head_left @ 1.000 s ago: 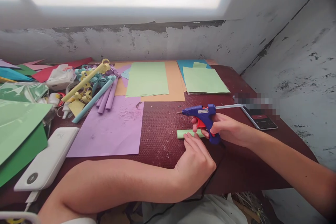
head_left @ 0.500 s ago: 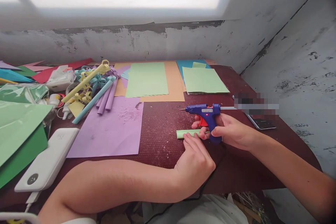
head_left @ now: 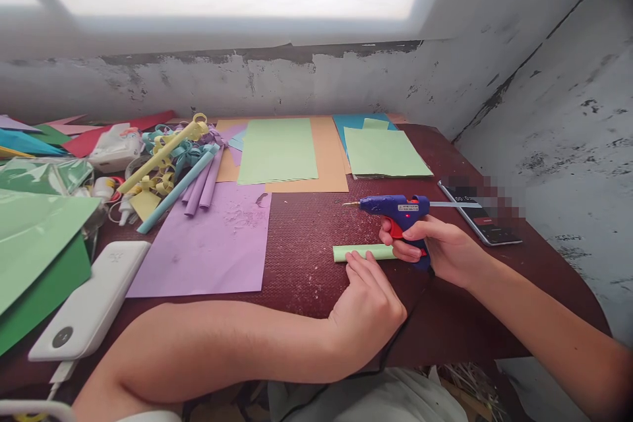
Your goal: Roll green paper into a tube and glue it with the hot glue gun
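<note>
A light green paper tube [head_left: 341, 254] lies on the dark red table. The fingers of my left hand [head_left: 368, 297] rest across it and hold it down against the tabletop. In my right hand [head_left: 445, 250] is a blue hot glue gun [head_left: 393, 205] with a red trigger, gripped by the handle. Its metal nozzle points left, above and behind the tube, apart from it. A small red light glows on its side, and a pale glue stick [head_left: 452, 204] sticks out of the back. The right hand and the gun hide the tube's right end.
A purple sheet [head_left: 212, 257] lies to the left. Yellow, blue and purple paper tubes [head_left: 173, 184] with curled strips are piled behind it. Green sheets [head_left: 279, 148] lie at the back. A white power bank [head_left: 91, 300] is at left, a phone [head_left: 482, 221] at right.
My right hand has moved a little to the right with the glue gun, uncovering more of the green tube. My left hand stays in place on the tube.
</note>
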The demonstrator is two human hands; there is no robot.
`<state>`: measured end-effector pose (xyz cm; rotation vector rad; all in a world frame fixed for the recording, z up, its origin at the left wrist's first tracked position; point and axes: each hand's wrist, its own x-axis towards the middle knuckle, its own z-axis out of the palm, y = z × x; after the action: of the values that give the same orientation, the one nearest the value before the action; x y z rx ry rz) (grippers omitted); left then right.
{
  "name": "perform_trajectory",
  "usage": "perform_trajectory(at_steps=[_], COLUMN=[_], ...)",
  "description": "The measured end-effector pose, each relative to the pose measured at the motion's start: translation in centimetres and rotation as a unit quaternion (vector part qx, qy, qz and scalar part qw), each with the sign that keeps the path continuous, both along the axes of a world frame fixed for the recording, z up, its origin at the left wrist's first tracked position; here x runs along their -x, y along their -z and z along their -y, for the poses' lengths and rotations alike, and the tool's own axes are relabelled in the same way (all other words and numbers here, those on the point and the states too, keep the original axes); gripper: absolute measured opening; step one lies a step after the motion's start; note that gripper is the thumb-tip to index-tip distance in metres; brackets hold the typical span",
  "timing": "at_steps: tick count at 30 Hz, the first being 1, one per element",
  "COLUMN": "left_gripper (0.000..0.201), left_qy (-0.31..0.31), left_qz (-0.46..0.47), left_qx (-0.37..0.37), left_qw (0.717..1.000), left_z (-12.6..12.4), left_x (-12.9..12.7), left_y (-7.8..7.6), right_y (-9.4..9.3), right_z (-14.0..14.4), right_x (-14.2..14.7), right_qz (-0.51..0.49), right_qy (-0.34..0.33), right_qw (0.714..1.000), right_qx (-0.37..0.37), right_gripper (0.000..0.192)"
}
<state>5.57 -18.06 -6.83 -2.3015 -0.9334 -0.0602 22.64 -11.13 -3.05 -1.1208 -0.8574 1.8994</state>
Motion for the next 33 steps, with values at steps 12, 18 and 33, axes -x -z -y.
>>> perform_trajectory(at_steps=[12,18,33], left_gripper=[0.040,0.039,0.042], left_qy=[0.005,0.004,0.010], left_qz=[0.012,0.009,0.006], left_qx=[-0.015,-0.011,-0.002], left_qw=[1.000,1.000,1.000], left_z=[-0.1,0.0,0.0], left_x=[0.0,0.1,0.2], left_y=[0.1,-0.1,-0.3], right_y=[0.6,0.4,-0.6], right_z=[-0.4,-0.4,-0.3], right_x=[-0.4,0.2,1.2], right_qz=[0.239,0.353,0.393], right_qy=[-0.116,-0.168,-0.199], right_qw=[0.951,0.901,0.864], right_qx=[-0.155,-0.189,-0.242], right_gripper=[0.020,0.018,0.012])
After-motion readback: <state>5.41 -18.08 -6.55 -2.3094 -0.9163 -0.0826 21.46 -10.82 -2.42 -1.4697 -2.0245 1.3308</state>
